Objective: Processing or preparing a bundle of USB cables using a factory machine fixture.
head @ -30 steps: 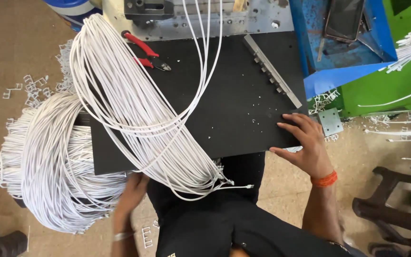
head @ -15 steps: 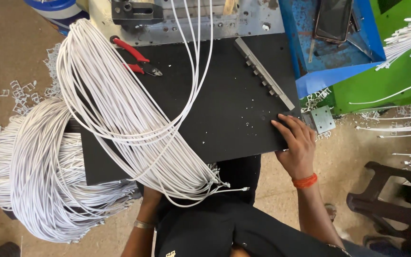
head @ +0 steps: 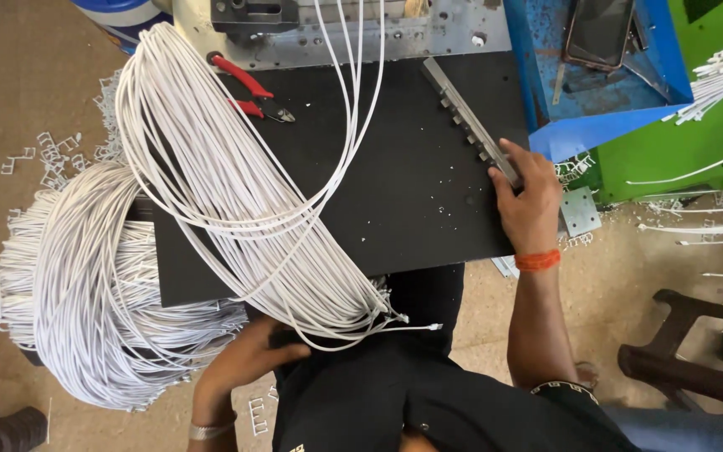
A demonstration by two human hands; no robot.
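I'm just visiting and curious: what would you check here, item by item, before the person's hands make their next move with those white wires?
1. Right hand on the notched metal bar: ok, fingertips rest on its lower end.
2. Left hand at the wire bundle: ok, it sits under the loop ends at the board's near edge; whether its grip is closed cannot tell.
3. Wire ends gathered: not ok, one strand sticks out to the right.
4. Black board free between bundle and bar: ok, only small bits lie there.
5. Red-handled pliers out of the way: ok, they lie at the far edge beside the bundle.
6. Second wire heap hanging off the board's left: cannot tell whether it is tangled.
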